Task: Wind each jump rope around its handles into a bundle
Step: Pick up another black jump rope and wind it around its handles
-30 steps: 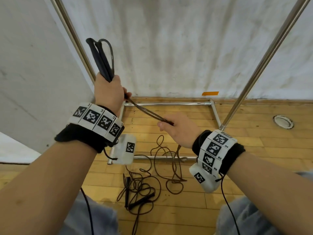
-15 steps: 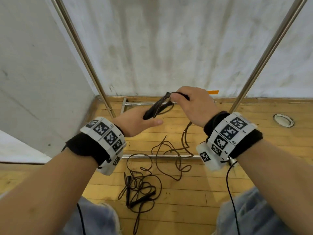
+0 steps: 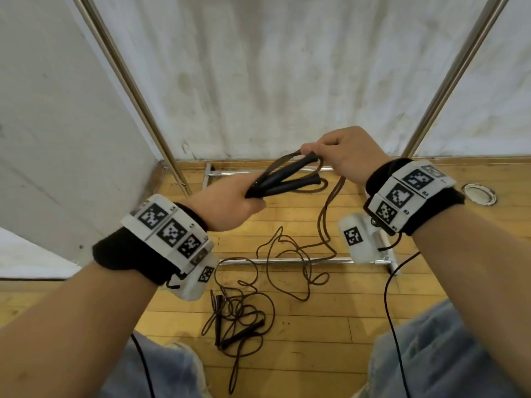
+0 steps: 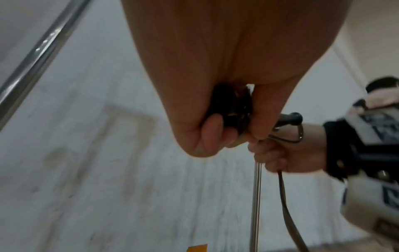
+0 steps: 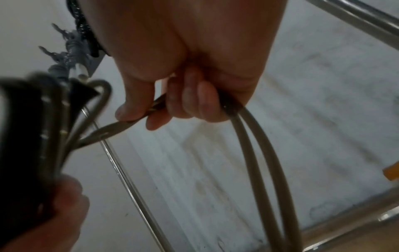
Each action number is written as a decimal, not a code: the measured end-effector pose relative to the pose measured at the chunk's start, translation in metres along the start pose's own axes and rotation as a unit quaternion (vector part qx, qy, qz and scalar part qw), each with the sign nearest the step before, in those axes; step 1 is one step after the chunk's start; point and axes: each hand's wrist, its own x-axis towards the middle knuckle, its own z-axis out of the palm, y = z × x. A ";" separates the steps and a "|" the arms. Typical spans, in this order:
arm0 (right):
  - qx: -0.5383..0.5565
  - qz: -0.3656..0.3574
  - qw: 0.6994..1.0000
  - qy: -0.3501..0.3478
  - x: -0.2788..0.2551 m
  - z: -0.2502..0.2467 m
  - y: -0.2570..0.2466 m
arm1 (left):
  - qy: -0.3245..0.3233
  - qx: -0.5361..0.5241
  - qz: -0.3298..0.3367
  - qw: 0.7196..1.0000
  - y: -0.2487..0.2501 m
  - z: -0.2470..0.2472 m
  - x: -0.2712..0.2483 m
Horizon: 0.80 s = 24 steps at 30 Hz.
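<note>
jump rope handles (image 3: 283,179), two slim black sticks, are sitting side by side in the left hand (image 3: 227,202), whose fingers (image 4: 212,126) are clenching round their lower ends. the right hand (image 3: 346,156) is pinching the doubled cord (image 5: 254,153) between thumb and curled fingers (image 5: 202,104), just beside the handle tips, and is carrying a loop across them. the cord is looking thin, limp and light, with a smooth sheath that is likely slippery, so it is probably needing steady tension to keep each turn from sliding off. the rigid handles are the sensible place to grip. the slack is trailing down to the wooden floor (image 3: 316,334), where a second rope (image 3: 235,320) is lying in a loose tangle with its handles, untouched.
</note>
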 end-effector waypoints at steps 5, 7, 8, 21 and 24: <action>0.083 0.021 0.996 -0.022 -0.004 0.014 0.005 | 0.080 -0.134 0.014 0.988 0.005 -0.012 -0.001; 0.047 0.007 0.999 -0.025 -0.010 0.023 0.005 | 0.129 -0.223 -0.005 0.966 0.007 -0.012 0.002; 0.030 0.001 0.999 -0.035 -0.014 0.028 0.004 | 0.156 -0.254 -0.016 0.954 0.007 -0.013 0.003; -0.149 -0.031 0.972 -0.179 -0.047 0.078 -0.026 | 0.297 0.047 -0.059 0.952 -0.022 0.007 0.019; -0.117 -0.031 0.977 -0.175 -0.051 0.081 -0.033 | 0.293 0.060 -0.081 0.951 -0.029 0.010 0.023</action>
